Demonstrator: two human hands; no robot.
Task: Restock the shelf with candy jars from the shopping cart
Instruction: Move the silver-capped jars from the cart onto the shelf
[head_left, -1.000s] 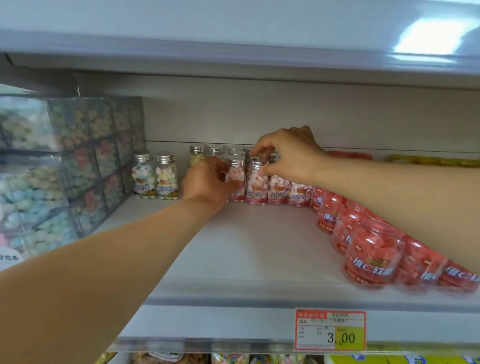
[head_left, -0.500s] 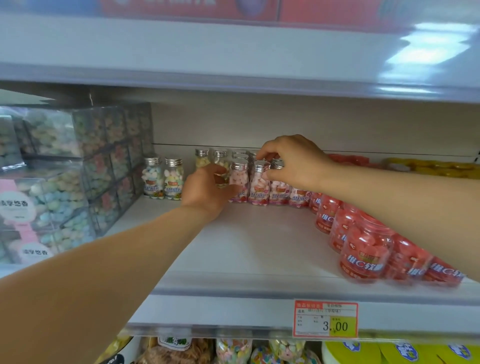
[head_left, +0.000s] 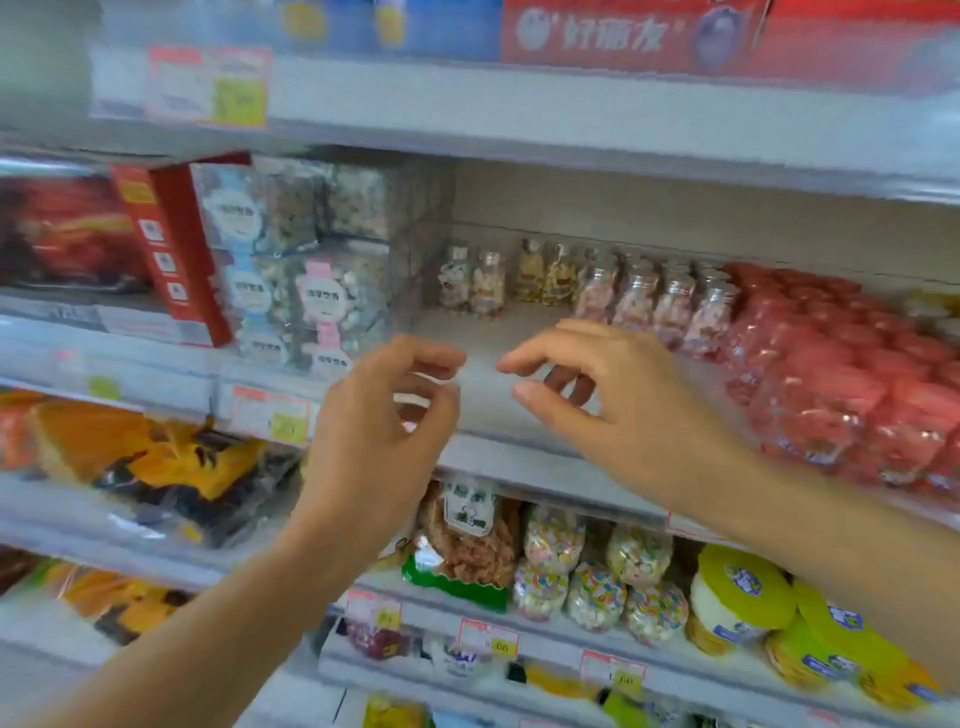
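Candy jars (head_left: 639, 296) stand in a row at the back of the shelf (head_left: 519, 457), well beyond your hands, and neither hand has one. Nearest you, your left hand (head_left: 379, 415) hovers in front of the shelf's front edge, its fingers loosely curled toward the thumb and holding nothing. Your right hand (head_left: 623, 410) is just beside it, a little farther in over the bare front part of the shelf. Its fingers are spread and slightly bent, and it too holds nothing. The two hands face each other fingertip to fingertip, close but apart.

Below your forearms, on the lower shelf, lie bags of speckled sweets (head_left: 597, 571), with green-lidded tubs (head_left: 743, 592) to their right. A price tag (head_left: 270, 415) sits on the shelf edge left of your left hand.

Farther in, clear boxes of pastel sweets (head_left: 306, 270) are stacked on the left side, with a red carton (head_left: 171, 249) left of them. On the right, red tubs (head_left: 841, 374) crowd from the front edge to the back.

Between those, at the rear, the jars stand upright. Two with mixed colours are on the left, two yellowish ones come next, and the pink ones reach the red tubs. Blur makes the labels unreadable.
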